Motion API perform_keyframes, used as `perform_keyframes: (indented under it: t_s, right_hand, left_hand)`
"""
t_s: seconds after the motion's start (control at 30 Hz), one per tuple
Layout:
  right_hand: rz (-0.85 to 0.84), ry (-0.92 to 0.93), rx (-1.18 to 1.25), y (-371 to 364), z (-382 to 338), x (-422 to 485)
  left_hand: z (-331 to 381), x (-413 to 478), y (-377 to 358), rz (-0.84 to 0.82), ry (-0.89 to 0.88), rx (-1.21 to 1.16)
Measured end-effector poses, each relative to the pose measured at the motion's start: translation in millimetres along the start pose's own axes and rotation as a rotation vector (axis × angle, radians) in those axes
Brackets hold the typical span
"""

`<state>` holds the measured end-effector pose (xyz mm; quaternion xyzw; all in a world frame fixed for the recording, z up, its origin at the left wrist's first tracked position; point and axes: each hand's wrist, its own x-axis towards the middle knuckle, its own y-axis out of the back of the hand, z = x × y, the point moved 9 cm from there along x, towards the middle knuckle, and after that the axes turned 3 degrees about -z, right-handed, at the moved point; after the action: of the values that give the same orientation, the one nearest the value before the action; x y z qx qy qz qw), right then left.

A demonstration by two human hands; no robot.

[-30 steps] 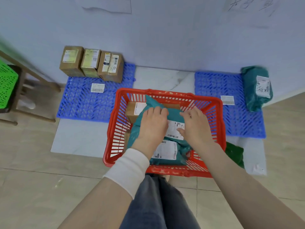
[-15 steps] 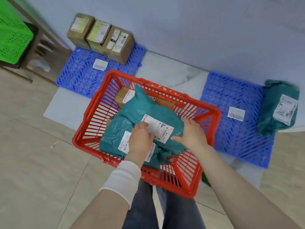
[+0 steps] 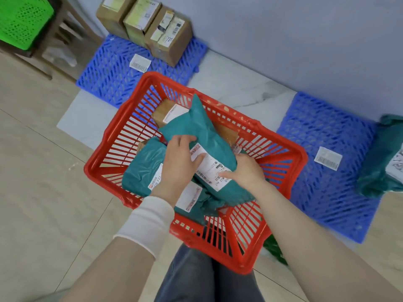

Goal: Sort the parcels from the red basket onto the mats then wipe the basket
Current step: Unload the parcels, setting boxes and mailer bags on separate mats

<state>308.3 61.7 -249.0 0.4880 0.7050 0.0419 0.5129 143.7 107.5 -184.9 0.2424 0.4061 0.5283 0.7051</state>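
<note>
On the left mat cardboard boxes stand in a row against the wall. In the middle the red basket sits on the floor, and in it the left hand grips the top teal parcel at its left edge while the right hand clasps its right side, thumb on the label. Far right, another teal bag lies on the right mat.

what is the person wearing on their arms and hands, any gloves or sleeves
No gloves: the left hand and right hand are both bare, with no rings or watch visible. A white fabric cuff wraps the left wrist and lower forearm; the right arm is uncovered.
</note>
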Motion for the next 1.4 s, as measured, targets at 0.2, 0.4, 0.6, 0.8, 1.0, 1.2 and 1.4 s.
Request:
perform_keyframes:
  t_s: [0.2, 0.4, 0.6, 0.8, 1.0, 1.2, 1.4]
  right_hand:
    - [0.084, 0.129, -0.131, 57, -38, -43]
    - [0.156, 0.236, -0.491, 117, -78, -98]
    - [0.460, 0.222, -0.520, 176, -70, -152]
    - [0.956, 0.019, 0.489, 216, 61, -219]
    - [0.597, 0.114, 1.226, 169, 161, -200]
    - [0.715, -0.028, 1.202, 168, 273, -181]
    - [0.644, -0.142, 1.166, 154, 319, -115]
  left_hand:
    - [101, -14, 31, -0.092, -0.657, 0.409]
    - [145, -10, 42, -0.365, -0.657, 0.737]
    - [187, -20, 50, -0.409, -0.540, 0.471]
    - [220, -31, 13, -0.364, -0.134, -0.634]
    - [271, -64, -115, -0.422, 0.088, -0.878]
    - [286, -77, -222, -0.483, 0.101, -0.816]
    - [270, -37, -287, -0.426, 0.190, -0.769]
